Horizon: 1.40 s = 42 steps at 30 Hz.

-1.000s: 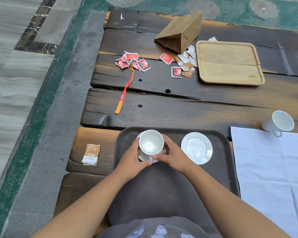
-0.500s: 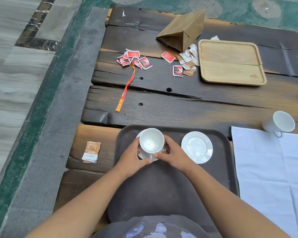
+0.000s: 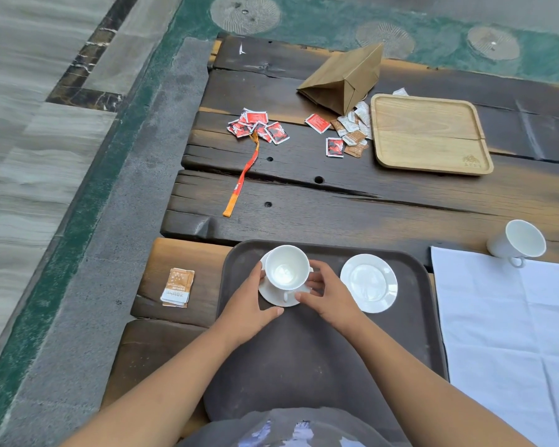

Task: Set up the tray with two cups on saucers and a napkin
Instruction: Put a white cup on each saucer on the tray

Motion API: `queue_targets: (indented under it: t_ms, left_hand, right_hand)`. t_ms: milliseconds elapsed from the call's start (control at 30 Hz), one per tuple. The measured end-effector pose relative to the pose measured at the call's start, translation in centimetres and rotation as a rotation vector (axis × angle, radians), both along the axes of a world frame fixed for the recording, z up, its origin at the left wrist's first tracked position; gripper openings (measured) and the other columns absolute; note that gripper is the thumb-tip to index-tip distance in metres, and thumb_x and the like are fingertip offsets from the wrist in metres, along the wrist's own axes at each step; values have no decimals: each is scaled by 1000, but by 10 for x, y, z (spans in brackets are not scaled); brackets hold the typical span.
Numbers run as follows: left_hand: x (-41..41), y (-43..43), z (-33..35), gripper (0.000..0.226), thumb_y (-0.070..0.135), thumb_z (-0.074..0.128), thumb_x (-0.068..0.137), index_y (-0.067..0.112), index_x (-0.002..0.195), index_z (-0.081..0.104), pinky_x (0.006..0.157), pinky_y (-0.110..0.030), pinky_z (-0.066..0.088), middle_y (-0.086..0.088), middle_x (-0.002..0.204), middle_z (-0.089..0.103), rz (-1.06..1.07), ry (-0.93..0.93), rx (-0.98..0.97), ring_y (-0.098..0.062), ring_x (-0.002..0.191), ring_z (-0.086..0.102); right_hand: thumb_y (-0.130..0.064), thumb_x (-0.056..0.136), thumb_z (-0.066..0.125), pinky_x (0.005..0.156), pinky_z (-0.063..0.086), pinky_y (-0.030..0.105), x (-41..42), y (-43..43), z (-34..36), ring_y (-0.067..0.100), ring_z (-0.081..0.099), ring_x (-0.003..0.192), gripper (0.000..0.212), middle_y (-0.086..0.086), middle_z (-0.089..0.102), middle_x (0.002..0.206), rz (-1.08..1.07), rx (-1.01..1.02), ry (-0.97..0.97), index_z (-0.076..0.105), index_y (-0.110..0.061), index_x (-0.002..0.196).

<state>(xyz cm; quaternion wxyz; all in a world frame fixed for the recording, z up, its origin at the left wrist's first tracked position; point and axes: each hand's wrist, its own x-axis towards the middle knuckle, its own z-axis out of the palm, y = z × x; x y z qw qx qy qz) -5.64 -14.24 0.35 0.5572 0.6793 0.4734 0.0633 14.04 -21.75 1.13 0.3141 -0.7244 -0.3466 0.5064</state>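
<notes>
Both forearms reach in from the near edge over the dark tray (image 3: 304,356), which lies on the desk (image 3: 352,204). The left hand (image 3: 247,306) cups the left side of a white saucer (image 3: 276,298), fingers curled round its far rim beside the cup (image 3: 286,269) and thumb stretched along the near edge. The right hand (image 3: 331,300) meets it from the other side, thumb tip on the saucer's near rim and bent fingers against the rim under the cup's right wall. The cup stands upright on this saucer between the two hands, its handle pointing toward the person.

Just right of the right hand, a second saucer (image 3: 368,283) lies bare on the tray. A second cup (image 3: 517,241) lies on its side off the tray, at the far edge of the white napkin (image 3: 513,333) spread flat on the desk to the right.

A brown sachet (image 3: 177,287) left of the tray carries print too small to read. The wooden tray (image 3: 430,133) farther back bears a corner stamp, also illegible.
</notes>
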Motion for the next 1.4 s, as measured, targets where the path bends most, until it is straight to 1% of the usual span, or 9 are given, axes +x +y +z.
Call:
queue_targets:
  t_ms: [200, 333, 433, 533, 633, 767, 1000, 1200, 1400]
  left_hand:
    - [-14, -11, 0, 110, 30, 82, 78, 30, 160, 8, 121, -30, 26, 11, 161, 30, -14, 97, 40, -3, 147, 28]
    - [-20, -17, 3, 100, 28, 81, 79, 28, 157, 18, 110, -20, 28, 12, 155, 36, -2, 140, 72, -3, 140, 35]
    - [-22, -22, 8, 87, 30, 76, 82, 22, 153, 26, 106, -22, 32, 4, 157, 34, -81, 265, 138, -15, 140, 40]
    - [-21, -25, 12, 86, 32, 73, 84, 17, 155, 25, 110, -27, 33, -1, 159, 30, -138, 323, 154, -18, 142, 38]
    - [-20, -29, 16, 88, 33, 72, 85, 15, 156, 23, 115, -30, 32, -2, 161, 28, -196, 369, 171, -19, 145, 35]
    - [-18, -35, 20, 85, 35, 72, 84, 18, 154, 27, 111, -36, 40, -1, 155, 38, -250, 407, 199, -21, 140, 42]
    - [-10, -42, 29, 57, 39, 66, 88, 17, 137, 46, 104, -39, 45, -3, 139, 52, -309, 482, 278, -23, 129, 51]
    - [10, -55, 37, 39, 37, 60, 91, 15, 123, 56, 94, -39, 50, -2, 125, 62, -286, 477, 335, -23, 116, 58]
    - [49, -74, 43, 47, 37, 60, 92, 17, 134, 51, 95, -36, 49, 1, 130, 59, -363, 448, 343, -21, 118, 57]
  right_hand:
    - [-28, 84, 75, 87, 45, 22, -3, -16, 5, 7, 60, 110, 57, -13, 58, 112, 39, -47, -150, 41, -40, 128]
    - [-31, 85, 72, 89, 47, 27, -5, -26, 8, 14, 60, 106, 61, -7, 58, 111, 124, -72, -265, 42, -29, 138]
    - [-34, 85, 70, 92, 48, 30, -7, -34, 10, 14, 58, 105, 64, -4, 57, 114, 178, -109, -334, 42, -24, 142]
    - [-38, 86, 69, 94, 47, 31, -6, -41, 13, 14, 56, 109, 68, -4, 55, 115, 216, -144, -378, 41, -23, 145]
    - [-40, 87, 67, 100, 47, 35, -4, -48, 17, 19, 56, 123, 69, 3, 57, 134, 260, -155, -434, 39, -21, 148]
    - [-40, 90, 63, 101, 49, 38, -4, -56, 23, 21, 57, 123, 66, 5, 55, 137, 305, -157, -492, 38, -20, 147]
    - [-44, 94, 57, 98, 49, 38, 1, -65, 26, 24, 57, 121, 62, 6, 51, 136, 420, -205, -612, 39, -18, 146]
    - [-42, 94, 57, 102, 47, 38, 13, -81, 29, 22, 55, 126, 57, 4, 53, 140, 345, -164, -574, 43, -17, 144]
    - [-42, 94, 57, 98, 50, 38, 46, -117, 41, 24, 58, 121, 52, 6, 59, 136, 241, -147, -604, 48, -16, 139]
